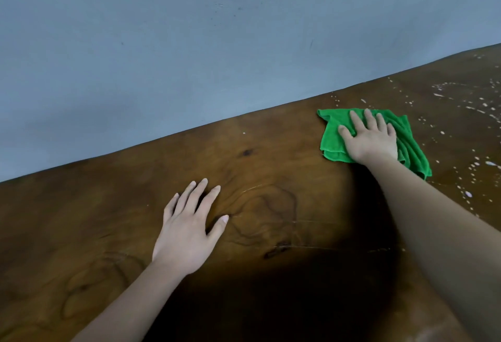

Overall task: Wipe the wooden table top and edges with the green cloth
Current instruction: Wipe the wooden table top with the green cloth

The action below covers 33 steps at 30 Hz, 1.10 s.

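Behind the wooden table stood a plain blue-grey wall, meeting the table's far edge along a line that rose to the right. The right hand lay flat with fingers spread on the green cloth, pressing it to the top near the far edge, right of centre. The cloth was rumpled, its folds trailing out past the wrist on the right. The left hand rested open, palm down and fingers fanned, on bare wood nearer and to the left, holding nothing and seemingly bracing. White specks and smears covered the top to the right of the cloth, while the wood to its left looked clean. The step in hand seemed to be wiping the top, well short of done. The next move likely called for sweeping the cloth rightward through the specks under steady pressure; the edges appeared still to be wiped.
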Tool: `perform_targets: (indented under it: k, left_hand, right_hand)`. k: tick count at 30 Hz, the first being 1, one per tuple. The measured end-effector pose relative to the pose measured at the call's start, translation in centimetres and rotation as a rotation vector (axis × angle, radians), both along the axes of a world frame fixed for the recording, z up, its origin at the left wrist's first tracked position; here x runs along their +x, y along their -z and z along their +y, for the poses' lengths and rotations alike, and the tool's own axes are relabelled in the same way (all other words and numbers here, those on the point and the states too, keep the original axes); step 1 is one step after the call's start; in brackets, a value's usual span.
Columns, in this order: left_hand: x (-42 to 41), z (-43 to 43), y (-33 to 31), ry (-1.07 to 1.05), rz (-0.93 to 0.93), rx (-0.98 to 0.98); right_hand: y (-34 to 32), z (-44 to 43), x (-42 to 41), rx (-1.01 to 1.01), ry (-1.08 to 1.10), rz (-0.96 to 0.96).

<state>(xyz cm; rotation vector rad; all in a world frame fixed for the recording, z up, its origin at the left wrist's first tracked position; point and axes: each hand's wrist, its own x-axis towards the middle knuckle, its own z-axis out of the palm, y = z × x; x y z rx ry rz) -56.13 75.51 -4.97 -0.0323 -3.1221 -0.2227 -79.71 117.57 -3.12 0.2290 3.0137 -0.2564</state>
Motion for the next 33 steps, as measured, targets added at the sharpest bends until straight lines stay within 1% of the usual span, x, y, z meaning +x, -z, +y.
perform_targets:
  k: [3, 5, 11, 14, 16, 19, 21, 22, 24, 27, 30, 33]
  left_hand:
    - [-0.1, 0.1, 0.1, -0.006, 0.002, 0.012]
    - [-0.2, 0.1, 0.0, -0.011, 0.001, 0.013]
    - [-0.1, 0.2, 0.0, -0.02, 0.004, -0.001]
    - [-0.1, 0.3, -0.1, -0.031, -0.001, 0.002]
    - [0.0, 0.3, -0.2, -0.041, -0.014, 0.003]
    - [-0.1, 0.3, -0.2, -0.041, -0.014, -0.005]
    - [-0.1, 0.3, -0.3, -0.038, -0.014, 0.011]
    - [-0.1, 0.3, -0.3, -0.037, -0.016, 0.02]
    - [-0.1, 0.4, -0.4, -0.043, -0.028, 0.031]
    - [-0.1, 0.4, -0.5, -0.044, -0.032, 0.039]
    - [-0.1, 0.4, -0.5, -0.044, -0.026, 0.041]
    - [-0.1, 0.4, -0.4, -0.042, -0.017, 0.034]
  right_hand:
    - [0.2, -3.5, -0.9, 0.007, 0.081, -0.015]
    - [-0.1, -7.4, -1.1, 0.012, 0.031, -0.024]
    - [-0.3, -20.6, 1.2, 0.043, -0.267, -0.048]
    - [-0.2, -25.2, 3.4, 0.057, -0.49, -0.04]
    - [0.0, -26.0, 4.0, 0.059, -0.664, -0.045]
    - [0.0, -23.7, 2.7, 0.049, -0.909, -0.031]
    - [-0.1, -20.8, 0.9, 0.031, -1.009, -0.015]
    - [-0.2, -19.2, 0.0, 0.021, -1.026, -0.01]
    - [-0.5, -16.0, -1.9, 0.001, -1.0, -0.004]
    - [-0.8, -10.8, -5.0, 0.003, -0.878, 0.005]
    - [-1.0, -4.5, -8.2, 0.038, -0.702, 0.004]
    - [-0.9, 1.3, -10.1, 0.032, -0.454, 0.006]
